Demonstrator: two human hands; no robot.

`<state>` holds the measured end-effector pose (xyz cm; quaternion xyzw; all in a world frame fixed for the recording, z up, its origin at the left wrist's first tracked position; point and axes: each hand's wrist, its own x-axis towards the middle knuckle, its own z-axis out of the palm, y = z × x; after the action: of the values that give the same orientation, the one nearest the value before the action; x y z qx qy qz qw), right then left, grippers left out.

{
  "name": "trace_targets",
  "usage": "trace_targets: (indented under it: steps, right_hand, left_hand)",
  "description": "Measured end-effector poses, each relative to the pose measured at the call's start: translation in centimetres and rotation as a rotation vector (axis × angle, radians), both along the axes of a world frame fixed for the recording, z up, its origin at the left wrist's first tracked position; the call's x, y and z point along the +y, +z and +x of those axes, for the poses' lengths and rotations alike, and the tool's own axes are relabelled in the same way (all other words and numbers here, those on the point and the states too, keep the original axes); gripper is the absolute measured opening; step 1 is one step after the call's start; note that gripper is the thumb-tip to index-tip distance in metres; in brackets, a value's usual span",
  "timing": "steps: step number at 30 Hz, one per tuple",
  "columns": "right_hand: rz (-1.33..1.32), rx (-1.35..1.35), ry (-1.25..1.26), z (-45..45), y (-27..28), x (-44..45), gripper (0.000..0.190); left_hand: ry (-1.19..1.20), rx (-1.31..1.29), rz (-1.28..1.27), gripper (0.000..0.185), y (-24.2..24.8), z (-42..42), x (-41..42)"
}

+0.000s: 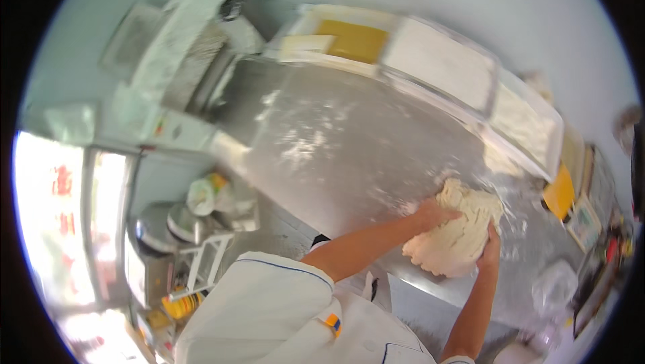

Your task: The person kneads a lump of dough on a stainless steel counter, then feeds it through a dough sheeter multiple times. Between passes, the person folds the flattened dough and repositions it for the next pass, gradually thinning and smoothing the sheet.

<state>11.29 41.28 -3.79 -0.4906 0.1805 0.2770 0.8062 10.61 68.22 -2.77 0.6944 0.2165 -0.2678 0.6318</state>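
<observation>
A large, rough-surfaced mass of pale dough (461,240) lies at the front edge of the stainless steel worktable (352,127). On its left side, my left hand (434,214) grips the dough, with the fingers spread over its top. My right hand (490,248) holds the opposite side, thumb on top and the other fingers mostly hidden beneath or behind it. Folds and cracks run over the upper part of the dough. Dusty flour (305,145) marks the steel to the left of it.
Along the wall stand a bin with a yellow-brown item (358,41), a lidded white bin (438,59) and an open flour bin (524,122). A floury machine (186,57) occupies the far left. Right of the dough are a yellow tool (559,192) and a clear plastic bag (554,286).
</observation>
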Motion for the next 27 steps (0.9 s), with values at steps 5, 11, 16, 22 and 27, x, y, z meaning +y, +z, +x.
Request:
trace_targets:
  steps: [5,11,16,22,27]
  right_hand:
    - [-0.387,0.027,-0.084,2.3,2.4,9.3,0.066]
    - [-0.519,-0.52,-0.023,2.4,9.8,23.6,0.068]
    - [-0.451,-0.758,-0.031,3.4,18.9,40.0,0.064]
    - [-0.124,-0.983,-0.018,4.9,31.9,63.5,0.061]
    - [0.155,-1.173,0.044,6.4,40.8,82.1,0.057]
  left_hand:
    - [0.257,-0.07,-0.539,0.074,3.3,-2.6,8.4]
    - [0.496,-0.457,-0.71,0.068,9.4,-6.3,19.7]
    - [0.577,-0.761,-0.557,0.065,17.7,-8.6,33.9]
    - [0.711,-1.084,-0.232,0.06,30.8,-10.6,53.7]
    - [0.765,-1.273,-0.168,0.06,40.1,-12.3,68.1]
